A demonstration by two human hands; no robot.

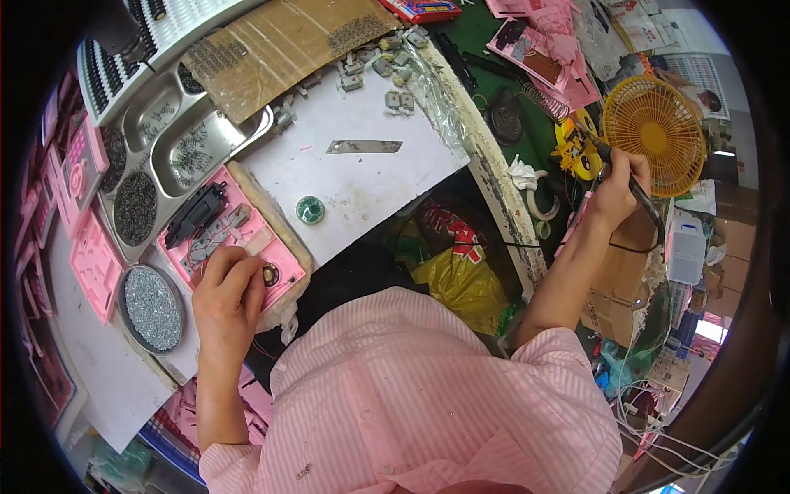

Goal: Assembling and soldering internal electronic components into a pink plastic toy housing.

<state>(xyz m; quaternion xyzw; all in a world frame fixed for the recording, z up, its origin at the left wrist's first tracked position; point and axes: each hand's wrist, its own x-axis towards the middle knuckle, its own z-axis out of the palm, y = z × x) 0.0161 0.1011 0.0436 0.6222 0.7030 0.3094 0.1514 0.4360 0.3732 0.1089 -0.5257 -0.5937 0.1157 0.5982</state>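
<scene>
My right hand (623, 183), off to the right, is closed round a soldering iron (603, 151). The iron's front end points at a yellow stand (581, 156), and its black cord loops down behind my hand. On the left, my left hand (226, 298) rests at the near edge of an open pink plastic casing (290, 260). Its fingers are curled together, and what they pinch is hidden. Inside the casing lie a black plastic part (196, 216), thin wires and a small round speaker (270, 274) beside my fingertips.
Steel trays (210, 146) of small screws and a round dish (151, 309) of silvery bits stand left. A flat metal blade (364, 146) and a small green-filled round tin (310, 209) lie on the white board. Cardboard (284, 49) covers the back; a yellow basket (654, 123) stands far right.
</scene>
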